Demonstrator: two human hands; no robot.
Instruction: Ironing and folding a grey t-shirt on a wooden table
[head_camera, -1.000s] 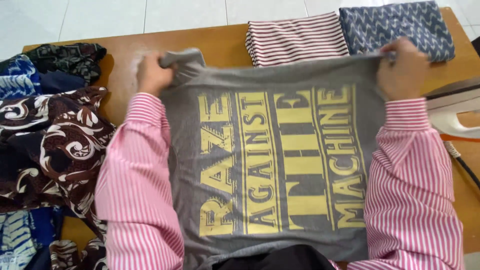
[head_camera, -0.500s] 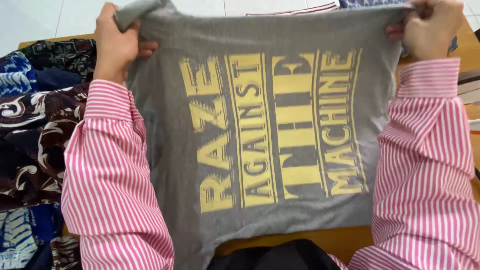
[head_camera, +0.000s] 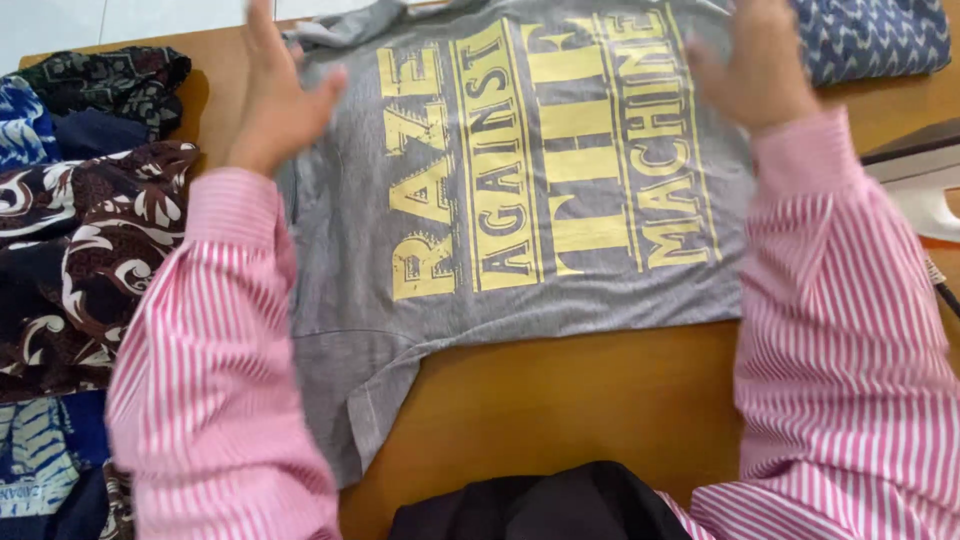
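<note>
A grey T-shirt (head_camera: 520, 170) with yellow lettering lies spread flat on the wooden table (head_camera: 580, 400), one sleeve trailing toward the near edge. The left hand (head_camera: 275, 100) and right hand (head_camera: 750, 70) hover just above its upper corners, fingers spread open and holding nothing. Patterned batik cloths (head_camera: 80, 250) are heaped at the left, a blue folded cloth (head_camera: 875, 40) at the far right.
</note>
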